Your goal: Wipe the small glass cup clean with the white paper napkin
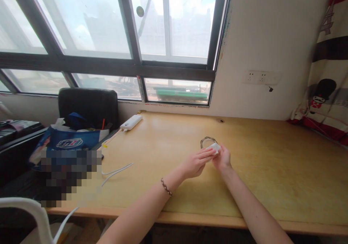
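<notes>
My left hand [196,164] reaches in from the left, its fingers closed and pressed on a folded white tissue [215,148]. Against the tissue, my right hand [223,157] is curled, its thumb side up. Just beyond the fingers shows a round thing with a wavy dark rim [208,139], ring-like in outline; its lower part is hidden by the tissue and my hands. My right hand appears to grip it from the near right side, though those fingertips are covered. Both hands are over the middle of the wooden table [272,178]. A braided bracelet [166,187] circles my left wrist.
A white power strip [131,122] lies at the table's far left corner, with white cables [116,171] trailing along the left side. Left of the table, a blue bag [73,140] rests on a black chair [88,102]. A patterned curtain [326,84] hangs at right.
</notes>
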Available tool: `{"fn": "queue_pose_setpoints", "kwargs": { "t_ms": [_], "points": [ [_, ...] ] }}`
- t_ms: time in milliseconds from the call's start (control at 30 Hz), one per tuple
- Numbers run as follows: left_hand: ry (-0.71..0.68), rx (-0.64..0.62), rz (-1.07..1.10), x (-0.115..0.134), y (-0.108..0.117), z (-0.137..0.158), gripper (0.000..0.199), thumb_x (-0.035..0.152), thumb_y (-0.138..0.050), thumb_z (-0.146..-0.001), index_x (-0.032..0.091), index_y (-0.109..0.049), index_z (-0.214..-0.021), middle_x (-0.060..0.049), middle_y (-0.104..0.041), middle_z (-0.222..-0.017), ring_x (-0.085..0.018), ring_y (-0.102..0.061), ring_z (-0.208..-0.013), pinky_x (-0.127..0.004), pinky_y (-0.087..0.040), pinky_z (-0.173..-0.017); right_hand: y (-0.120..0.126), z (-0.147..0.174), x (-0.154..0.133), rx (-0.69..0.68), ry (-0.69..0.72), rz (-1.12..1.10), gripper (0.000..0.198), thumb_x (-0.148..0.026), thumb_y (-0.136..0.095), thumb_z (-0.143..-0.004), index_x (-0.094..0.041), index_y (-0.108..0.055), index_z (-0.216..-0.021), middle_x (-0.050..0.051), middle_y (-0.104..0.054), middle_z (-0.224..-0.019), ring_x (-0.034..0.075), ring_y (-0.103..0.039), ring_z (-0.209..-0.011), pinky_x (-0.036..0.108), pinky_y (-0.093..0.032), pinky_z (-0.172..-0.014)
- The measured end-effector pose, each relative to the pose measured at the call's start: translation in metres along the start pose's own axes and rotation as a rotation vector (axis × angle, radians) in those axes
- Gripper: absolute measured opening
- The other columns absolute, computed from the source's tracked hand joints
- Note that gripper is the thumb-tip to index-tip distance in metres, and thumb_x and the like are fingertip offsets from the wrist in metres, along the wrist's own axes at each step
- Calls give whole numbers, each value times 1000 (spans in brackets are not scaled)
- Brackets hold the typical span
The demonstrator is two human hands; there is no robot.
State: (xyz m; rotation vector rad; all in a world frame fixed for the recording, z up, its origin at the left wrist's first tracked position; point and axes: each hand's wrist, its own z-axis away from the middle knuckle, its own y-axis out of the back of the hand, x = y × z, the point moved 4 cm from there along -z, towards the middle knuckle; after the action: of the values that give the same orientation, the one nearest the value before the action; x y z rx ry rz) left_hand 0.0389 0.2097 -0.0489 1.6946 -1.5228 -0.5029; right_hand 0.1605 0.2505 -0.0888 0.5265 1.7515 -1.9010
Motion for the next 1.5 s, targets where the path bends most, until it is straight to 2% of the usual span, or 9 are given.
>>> {"fn": "queue_pose_setpoints", "kwargs": {
  "t_ms": [200,333,533,733,867,1067,1233,1367,1500],
  "points": [
    [36,56,-85,-8,-1,4,47,4,-31,-79,14,-36,-124,-7,-37,-130,-17,-23,-125,-37,-28,-103,13,-9,-6,97,73,-99,23,-16,-40,-78,-16,-57,-61,-1,-62,-54,10,-57,-47,19,-45,-42],
    [129,121,-71,-15,-1,7,48,4,-30,-79,15,-35,-125,-8,-37,-130,-17,-25,-124,-38,-29,-102,12,-9,-5,128,64,-134,25,-12,-38,-77,-16,-58,-64,0,-63,-56,10,-57,-48,19,-45,-42],
    [329,242,53,-25,0,10,50,2,-27,-78,18,-36,-125,-6,-37,-131,-15,-28,-123,-36,-30,-102,11,-8,0,149,22,-170,26,-12,-36,-79,-16,-56,-63,0,-61,-54,9,-55,-47,18,-45,-41],
    [453,341,243,-36,-5,14,50,2,-28,-78,22,-42,-122,-2,-38,-130,-14,-35,-119,-34,-31,-101,12,-10,-1,89,37,-23,20,-14,-42,-77,-17,-54,-61,-1,-60,-53,11,-55,-46,21,-46,-41],
    [415,352,253,-39,-6,14,47,4,-29,-79,22,-43,-121,-3,-38,-129,-15,-34,-120,-38,-31,-101,10,-8,6,84,-6,40,18,-14,-44,-77,-16,-57,-65,0,-63,-56,12,-57,-47,22,-47,-42],
    [220,296,233,-22,-5,7,43,6,-30,-82,19,-43,-120,-7,-42,-127,-18,-33,-120,-41,-33,-99,4,-5,15,64,-56,43,15,-13,-46,-76,-14,-61,-73,2,-66,-66,11,-61,-54,20,-48,-48],
    [107,199,229,-9,-5,3,41,7,-29,-82,17,-47,-117,-8,-47,-122,-17,-36,-118,-38,-36,-97,8,-7,8,69,-7,26,18,-15,-46,-75,-14,-58,-62,2,-64,-56,11,-58,-49,20,-46,-43],
    [88,139,134,-5,-5,4,40,4,-30,-79,16,-49,-113,-8,-50,-120,-16,-38,-117,-38,-33,-99,15,-10,-1,108,60,8,19,-17,-44,-75,-16,-57,-61,1,-63,-54,13,-58,-47,22,-47,-43],
    [146,151,19,-6,-4,6,40,4,-32,-77,15,-48,-112,-8,-49,-120,-17,-38,-117,-39,-33,-99,16,-11,-6,119,79,-15,19,-15,-43,-75,-16,-57,-63,1,-64,-57,13,-58,-48,22,-46,-42]
  ]
}}
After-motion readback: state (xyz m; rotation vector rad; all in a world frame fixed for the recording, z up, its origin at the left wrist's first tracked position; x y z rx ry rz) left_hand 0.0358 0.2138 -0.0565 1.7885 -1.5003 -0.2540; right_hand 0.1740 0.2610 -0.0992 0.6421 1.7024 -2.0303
